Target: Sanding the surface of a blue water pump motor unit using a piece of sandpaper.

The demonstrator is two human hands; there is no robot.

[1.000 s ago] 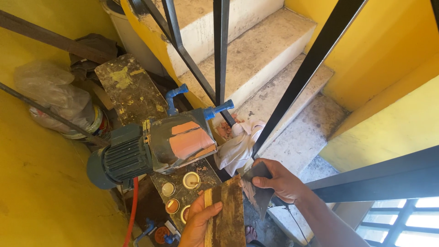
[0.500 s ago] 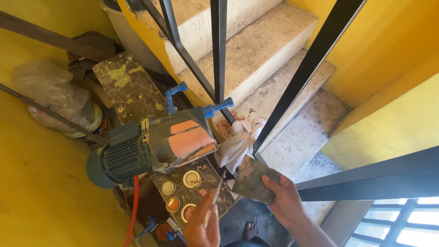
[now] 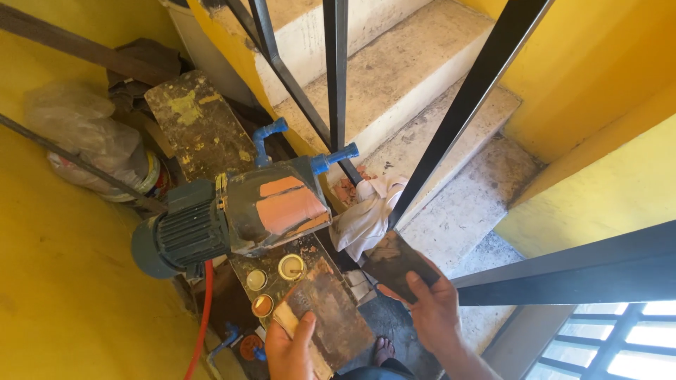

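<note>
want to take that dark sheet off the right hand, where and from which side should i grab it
Probably the dark sheet's upper edge, coming from above toward the railing. The right hand pinches its lower corner, so the upper part is bare; being thin and flat, it suits a thumb-and-finger pinch across both faces.

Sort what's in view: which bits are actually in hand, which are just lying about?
In hand:
- left hand grips a stained wooden board
- right hand holds a dark flat sheet

Lying about:
- pump with grey motor
- white cloth
- small round tins
- paint-spattered plank
- plastic-wrapped bundle
- red hose
</note>
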